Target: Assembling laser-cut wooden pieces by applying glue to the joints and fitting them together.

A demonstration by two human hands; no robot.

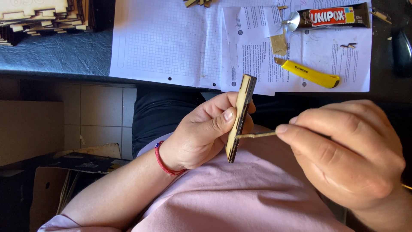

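Note:
My left hand (201, 133) grips a flat laser-cut wooden piece (240, 117) with dark burnt edges, held edge-on and nearly upright over my lap. My right hand (343, 150) pinches a thin wooden stick (256, 135) whose tip touches the lower edge of the wooden piece. A red cord bracelet (164, 162) circles my left wrist. Both hands hover just below the table's front edge.
On the table lie sheets of gridded and printed paper (171, 43), a yellow utility knife (309, 74), a glue tube (330, 17) with an open nozzle, and a stack of laser-cut wooden parts (43, 17) at far left. Cardboard boxes (56, 176) sit on the floor at left.

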